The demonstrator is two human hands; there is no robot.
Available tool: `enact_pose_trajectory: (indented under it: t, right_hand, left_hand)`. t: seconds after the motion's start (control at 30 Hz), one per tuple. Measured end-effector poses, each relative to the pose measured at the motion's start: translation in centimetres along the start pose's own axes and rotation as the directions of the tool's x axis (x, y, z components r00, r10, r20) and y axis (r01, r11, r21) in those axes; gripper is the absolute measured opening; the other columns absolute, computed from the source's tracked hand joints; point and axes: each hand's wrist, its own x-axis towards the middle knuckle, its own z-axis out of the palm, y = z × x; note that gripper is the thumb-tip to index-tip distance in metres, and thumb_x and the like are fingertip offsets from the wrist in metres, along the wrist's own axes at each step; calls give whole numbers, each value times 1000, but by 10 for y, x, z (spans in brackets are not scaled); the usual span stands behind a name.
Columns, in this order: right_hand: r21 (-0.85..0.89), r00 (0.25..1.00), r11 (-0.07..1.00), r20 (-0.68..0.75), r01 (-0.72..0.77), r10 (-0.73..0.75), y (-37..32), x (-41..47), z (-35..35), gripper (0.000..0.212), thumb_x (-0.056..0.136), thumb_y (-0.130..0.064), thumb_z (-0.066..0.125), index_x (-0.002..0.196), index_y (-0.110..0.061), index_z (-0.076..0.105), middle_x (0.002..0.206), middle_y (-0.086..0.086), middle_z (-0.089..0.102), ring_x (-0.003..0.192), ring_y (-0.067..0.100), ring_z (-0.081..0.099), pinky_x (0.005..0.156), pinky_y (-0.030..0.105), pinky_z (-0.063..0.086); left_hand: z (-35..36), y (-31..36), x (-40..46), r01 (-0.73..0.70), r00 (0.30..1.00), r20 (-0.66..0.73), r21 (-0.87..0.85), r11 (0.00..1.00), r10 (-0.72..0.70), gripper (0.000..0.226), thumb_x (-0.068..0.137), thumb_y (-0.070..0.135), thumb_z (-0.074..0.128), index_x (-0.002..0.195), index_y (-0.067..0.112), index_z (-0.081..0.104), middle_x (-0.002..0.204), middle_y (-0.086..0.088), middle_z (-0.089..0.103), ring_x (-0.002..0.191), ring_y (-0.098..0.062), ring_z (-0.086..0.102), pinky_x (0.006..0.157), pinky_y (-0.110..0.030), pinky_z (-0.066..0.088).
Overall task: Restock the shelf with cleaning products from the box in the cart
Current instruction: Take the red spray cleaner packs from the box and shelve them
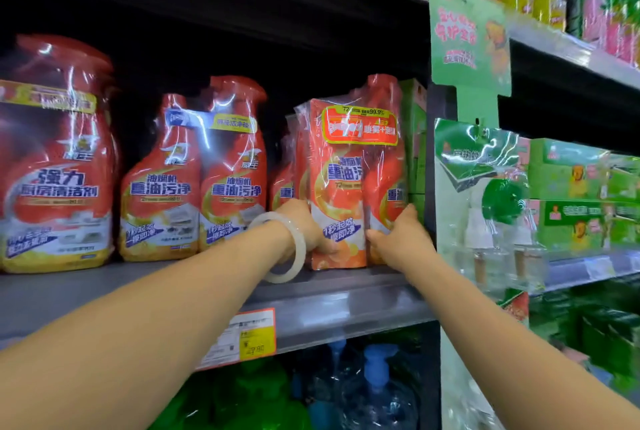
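Note:
An orange-red pack of cleaner (349, 180), a spray bottle and a refill pouch wrapped in clear plastic, stands upright on the grey shelf (332, 298) near its right end. My left hand (304, 228), with a pale bangle on the wrist, grips the pack's lower left side. My right hand (401, 239) holds its lower right side, thumb on the front. More of the same packs stand behind it, mostly hidden. The cart and box are out of view.
Left of the pack stand a twin spray-bottle pack (197, 180) and a larger red pack (55, 159). Green boxes (415, 145) sit right of it against the upright. A green hanging display (481, 187) and green products (585, 194) fill the right bay. Blue and green bottles (377, 391) stand below.

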Motion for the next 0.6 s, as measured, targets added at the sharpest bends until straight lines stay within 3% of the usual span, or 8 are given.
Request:
enact_pose_trajectory:
  t: [0.1, 0.23, 0.4, 0.6]
  right_hand:
    - [6, 1000, 1000, -2, 1, -1, 0, -1, -1, 64, 90, -19, 60, 137, 0, 22, 135, 17, 49, 120, 33, 51, 95, 35, 42]
    - [23, 1000, 1000, 6, 0, 0, -1, -4, -2, 63, 89, -19, 62, 135, -1, 24, 134, 17, 49, 120, 32, 51, 93, 34, 42]
    - [14, 1000, 1000, -6, 14, -14, 0, -8, -2, 66, 90, -21, 62, 137, -1, 21, 135, 17, 49, 122, 33, 50, 96, 36, 42]
    - [-44, 994, 993, -37, 105, -107, 0, -20, 0, 68, 89, -16, 62, 141, -4, 19, 139, 19, 37, 125, 33, 45, 99, 35, 39]
  left_hand:
    - [-3, 2, 1, 14, 1000, 16, 48, 999, -15, 58, 69, 30, 82, 114, 3, 59, 109, -10, 67, 100, -29, 64, 89, -42, 54]
    - [-5, 0, 1, 92, 994, 76, -135, 986, -83, 47, 72, 10, 80, 112, 2, 58, 103, -13, 68, 88, -28, 66, 59, -33, 57]
    - [-3, -4, 1, 83, 996, 18, -50, 995, -83, 60, 65, 25, 86, 115, 6, 58, 107, -10, 69, 98, -30, 66, 86, -45, 56]
    - [-3, -3, -10, 90, 994, -64, 102, 991, -84, 74, 62, 41, 85, 121, 7, 56, 111, -8, 68, 101, -27, 64, 90, -42, 54]
